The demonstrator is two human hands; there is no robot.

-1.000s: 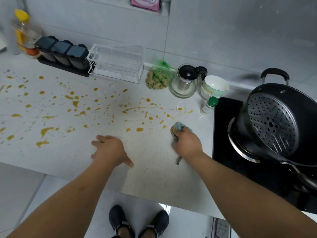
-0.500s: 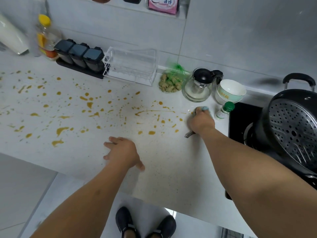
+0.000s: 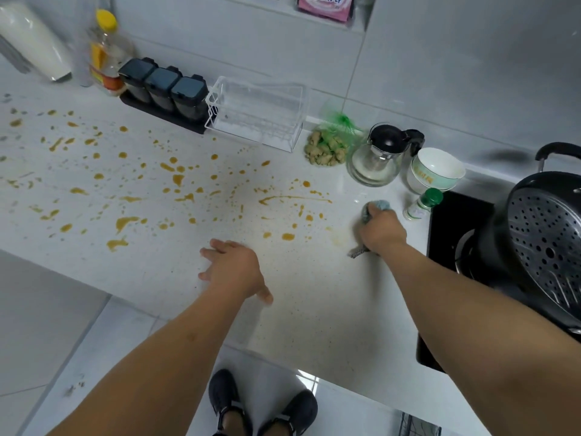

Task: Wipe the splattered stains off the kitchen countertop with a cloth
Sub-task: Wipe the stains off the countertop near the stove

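Brown-orange splatters [image 3: 176, 179] cover the white speckled countertop [image 3: 314, 309] from the far left to its middle. My right hand [image 3: 382, 229] grips a bunched grey-blue cloth [image 3: 379, 205] and presses it on the counter just right of the stains, close to a small green-capped bottle [image 3: 423, 204]. A corner of the cloth sticks out under the wrist. My left hand [image 3: 234, 269] rests flat on the counter near the front edge, fingers spread, holding nothing.
Along the wall stand an oil bottle [image 3: 105, 51], three dark spice jars [image 3: 163, 86], a clear rack [image 3: 257, 111], a bag of ginger [image 3: 328, 146], a glass teapot [image 3: 379, 155] and a white bowl [image 3: 435, 169]. A black pot with a steamer insert [image 3: 540, 243] sits on the hob at right.
My right hand slid the cloth away from me toward the back right, up to the green-capped bottle. The left hand stayed planted on the counter.
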